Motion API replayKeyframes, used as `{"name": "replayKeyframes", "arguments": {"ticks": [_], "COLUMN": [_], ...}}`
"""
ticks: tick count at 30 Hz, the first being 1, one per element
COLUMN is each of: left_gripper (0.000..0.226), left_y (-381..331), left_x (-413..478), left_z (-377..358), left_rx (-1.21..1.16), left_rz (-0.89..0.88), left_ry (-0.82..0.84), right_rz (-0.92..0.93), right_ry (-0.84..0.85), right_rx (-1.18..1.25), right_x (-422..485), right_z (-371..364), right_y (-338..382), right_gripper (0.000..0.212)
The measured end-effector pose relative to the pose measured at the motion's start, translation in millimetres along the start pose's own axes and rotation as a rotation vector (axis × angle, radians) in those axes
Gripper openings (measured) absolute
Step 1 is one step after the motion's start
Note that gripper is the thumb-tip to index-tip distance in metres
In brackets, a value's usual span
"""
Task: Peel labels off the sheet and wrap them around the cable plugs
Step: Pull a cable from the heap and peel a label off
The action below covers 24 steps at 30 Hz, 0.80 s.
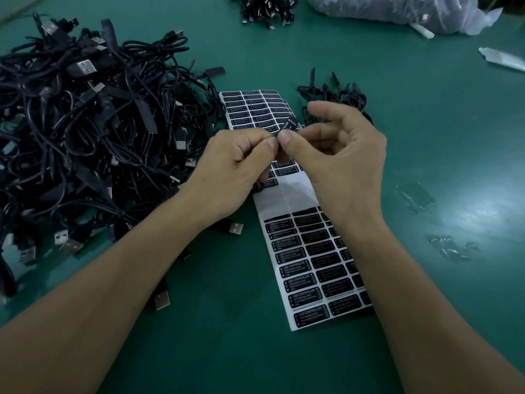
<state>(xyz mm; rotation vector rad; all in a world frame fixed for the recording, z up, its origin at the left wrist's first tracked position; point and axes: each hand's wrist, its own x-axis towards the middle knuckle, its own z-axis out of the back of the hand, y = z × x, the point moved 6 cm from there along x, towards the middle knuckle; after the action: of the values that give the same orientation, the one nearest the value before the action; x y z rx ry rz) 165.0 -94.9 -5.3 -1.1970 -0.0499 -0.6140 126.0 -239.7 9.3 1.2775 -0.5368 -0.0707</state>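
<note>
At the far left we see a big cable pile point(85, 132) heaped on the green table point(227, 359). Just right of it the left hand point(230, 172) curls its fingers in, and its thumb and forefinger pinch a dark piece point(279, 155), mostly hidden, so we cannot tell whether it is a plug. Meeting it thumb to thumb above the label sheet point(312, 260), the right hand point(343, 157) pinches a peeled black label point(289, 125) that sticks up past the fingertips, with its other fingers loosely spread.

Clear bag point(383, 8), seemingly film scraps point(416, 196), green table point(426, 115)
</note>
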Motion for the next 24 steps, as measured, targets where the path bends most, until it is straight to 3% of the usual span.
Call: {"name": "replayKeyframes", "arguments": {"ticks": [2, 10, 16, 19, 21, 24], "left_gripper": [0.042, 0.036, 0.04, 0.022, 0.013, 0.02], "left_y": [-1.1, -3.4, -5.2, -11.2, -17.2, -21.8], "left_x": [-0.3, -2.4, -4.9, -5.7, -5.5, -5.5], "left_z": [-0.3, -3.1, 0.8, 4.5, 11.7, 24.4], "left_rx": [0.0, 0.005, 0.111, 0.166, 0.173, 0.096], "left_rz": [-0.009, -0.005, -0.092, -0.157, -0.188, -0.191], "left_ry": [0.011, 0.037, -0.062, -0.113, -0.199, -0.353], "right_rz": [-0.003, 0.024, 0.059, 0.063, 0.018, 0.053], "right_ry": [0.041, 0.089, 0.101, 0.08, 0.118, 0.24], "right_rx": [0.006, 0.124, 0.069, 0.056, 0.032, -0.173], "right_x": [0.4, 1.6, -1.1, -1.5, -2.8, -9.3], "right_z": [-3.4, -6.3, -8.3, -7.0, -10.9, -21.6], "right_y": [-2.3, -2.2, 2.5, 4.7, 3.2, 2.3], "right_gripper": [0.034, 0.002, 0.017, 0.025, 0.03, 0.048]}}
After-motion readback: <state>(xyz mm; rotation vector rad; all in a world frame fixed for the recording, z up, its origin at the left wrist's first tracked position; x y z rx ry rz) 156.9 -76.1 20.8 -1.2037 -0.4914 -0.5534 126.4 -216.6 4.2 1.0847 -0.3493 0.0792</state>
